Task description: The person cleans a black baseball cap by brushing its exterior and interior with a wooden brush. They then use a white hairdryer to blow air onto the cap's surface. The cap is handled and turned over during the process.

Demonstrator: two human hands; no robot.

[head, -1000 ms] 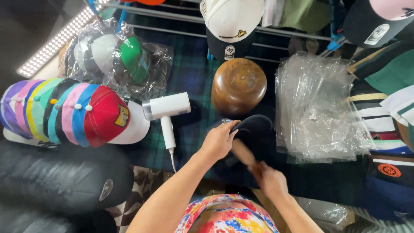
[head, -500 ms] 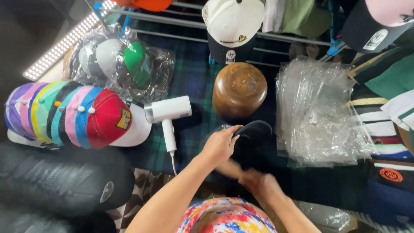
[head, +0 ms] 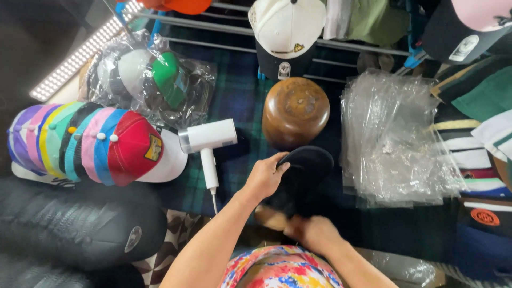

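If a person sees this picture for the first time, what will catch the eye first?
Probably the row of bright nested caps at the left, a red one in front. At the centre, the left hand grips a dark cap just below a round wooden block, and a white hair dryer lies beside.

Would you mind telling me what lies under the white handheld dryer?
The white handheld dryer lies on a dark green and blue tartan cloth, beside the white cap brim. Whatever is beneath the cloth is covered and cannot be seen.
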